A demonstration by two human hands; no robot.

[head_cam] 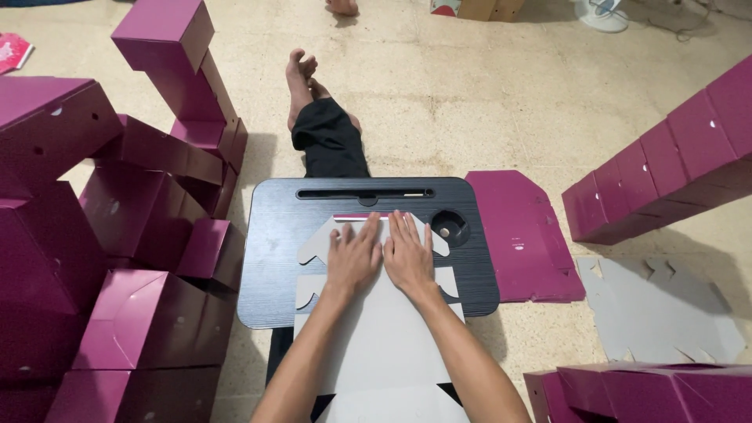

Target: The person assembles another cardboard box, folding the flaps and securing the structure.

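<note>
Black wood-grain lap desk (274, 258); on it, grey flat card blank (384, 345); left of it, magenta folded boxes (149, 321); beneath, speckled beige floor (470, 102).

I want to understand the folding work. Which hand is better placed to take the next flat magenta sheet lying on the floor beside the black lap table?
Probably the right hand: the flat magenta sheet lies on its side of the black lap table. The left hand would have to cross over. Both now press the grey cardboard.

We see a speckled beige stone floor (486, 94) under even, soft light, with the white base of a standing fan (601, 14) at the far edge. Near it sits a brown cardboard carton (478, 8), and a small black lap table (274, 258) stands low over the floor.
</note>
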